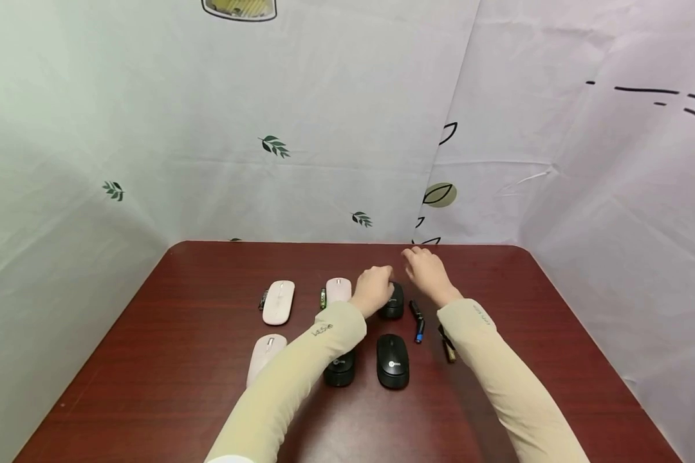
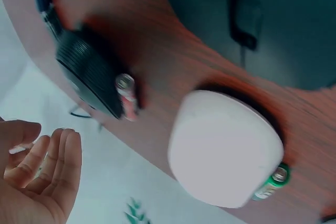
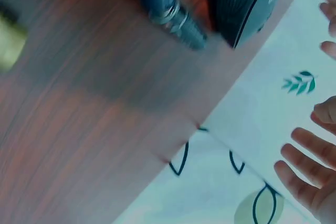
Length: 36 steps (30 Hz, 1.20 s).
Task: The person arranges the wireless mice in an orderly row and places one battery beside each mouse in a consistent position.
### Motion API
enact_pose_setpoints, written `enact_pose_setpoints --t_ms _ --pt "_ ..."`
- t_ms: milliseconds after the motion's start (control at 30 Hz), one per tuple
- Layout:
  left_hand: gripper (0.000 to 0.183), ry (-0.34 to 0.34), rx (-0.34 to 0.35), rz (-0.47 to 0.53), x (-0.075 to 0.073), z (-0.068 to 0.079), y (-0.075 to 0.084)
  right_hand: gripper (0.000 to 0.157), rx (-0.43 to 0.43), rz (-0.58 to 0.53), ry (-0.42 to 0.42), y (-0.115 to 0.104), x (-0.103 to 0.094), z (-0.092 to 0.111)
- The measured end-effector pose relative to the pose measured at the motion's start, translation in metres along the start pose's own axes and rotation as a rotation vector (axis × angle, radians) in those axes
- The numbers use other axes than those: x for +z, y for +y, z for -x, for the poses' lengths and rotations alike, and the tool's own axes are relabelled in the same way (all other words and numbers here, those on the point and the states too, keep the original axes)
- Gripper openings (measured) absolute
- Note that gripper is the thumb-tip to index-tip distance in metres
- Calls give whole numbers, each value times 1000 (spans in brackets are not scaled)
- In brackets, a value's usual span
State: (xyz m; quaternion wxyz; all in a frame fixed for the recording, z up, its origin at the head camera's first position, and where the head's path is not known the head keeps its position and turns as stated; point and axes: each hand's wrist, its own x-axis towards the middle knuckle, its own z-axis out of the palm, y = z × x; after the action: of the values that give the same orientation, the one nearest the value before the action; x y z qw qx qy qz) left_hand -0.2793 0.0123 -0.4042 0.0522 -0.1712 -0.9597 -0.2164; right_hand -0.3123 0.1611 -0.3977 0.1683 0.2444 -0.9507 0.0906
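Note:
In the head view my left hand (image 1: 373, 289) hovers over the far part of the table, overlapping the left side of a black mouse (image 1: 392, 303). Its fingers curve loosely around nothing in the left wrist view. A red battery (image 2: 127, 98) lies against that mouse's side. Nearby sits a pale pink mouse (image 1: 338, 289) with a green battery (image 2: 274, 182) beside it. My right hand (image 1: 430, 275) is raised beyond dark batteries with a blue end (image 1: 419, 325). Its fingers (image 3: 299, 179) are spread and hold nothing in the right wrist view.
Two more pale mice stand at the left, one farther back (image 1: 278, 302) and one nearer (image 1: 266, 352). In front are two black mice (image 1: 392, 361), one partly behind my left sleeve. A gold-ended battery (image 1: 449, 352) lies by my right sleeve. Printed cloth (image 1: 336, 96) surrounds the table (image 1: 150, 347).

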Motion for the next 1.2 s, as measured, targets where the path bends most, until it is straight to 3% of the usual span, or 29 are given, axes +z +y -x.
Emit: enact_pose_setpoints --t_ms 267,467,600,900,1033,1200 --pt "8 2 149 -55 14 9 22 24 27 104 49 23 -6 16" --pt "12 -73 201 -36 28 20 40 23 36 197 14 31 -5 28" --pt "14 -111 192 -59 38 25 47 22 32 203 -8 35 -2 34" --pt "6 -161 184 -256 56 24 60 17 63 161 -18 45 2 39" --pt "6 -169 169 -313 59 21 65 14 57 151 -6 48 -1 37" --pt "7 -184 153 -313 59 19 69 15 67 140 -25 49 -5 34"
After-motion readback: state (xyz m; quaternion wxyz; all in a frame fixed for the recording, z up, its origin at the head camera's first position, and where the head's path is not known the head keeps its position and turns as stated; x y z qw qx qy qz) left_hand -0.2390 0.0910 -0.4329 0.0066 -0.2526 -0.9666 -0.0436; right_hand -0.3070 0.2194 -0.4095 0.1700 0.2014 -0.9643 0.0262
